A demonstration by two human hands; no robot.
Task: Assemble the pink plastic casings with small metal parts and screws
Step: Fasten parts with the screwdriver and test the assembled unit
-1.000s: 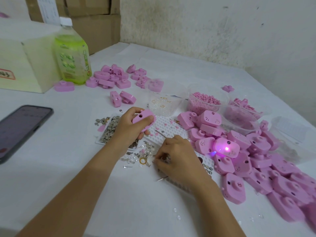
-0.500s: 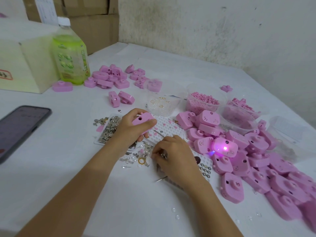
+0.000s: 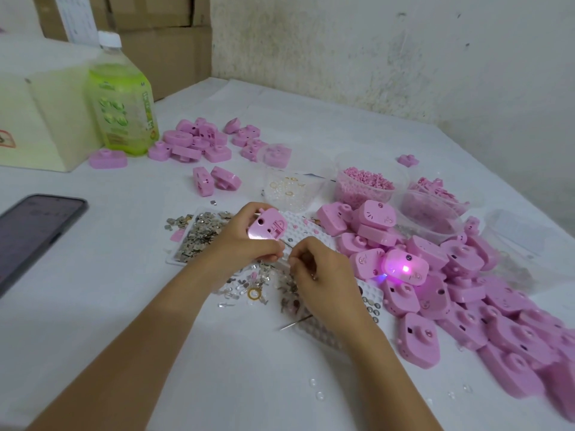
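L hand (image 3: 242, 247) grips pink casing (image 3: 267, 227), open side tilted up, prob. so R hand (image 3: 320, 272) can load it. R fingers (image 3: 300, 258) curl pinch-like just beside L fingertips; contents, can't tell.

bare table (image 3: 93, 306) left, casing pile (image 3: 466, 290) crowding right

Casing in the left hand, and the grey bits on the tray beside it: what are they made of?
The casing looks like moulded pink plastic, glossy: light glares off its flat face. The grey bits are probably metal, dull silver with glints; too small to be sure.
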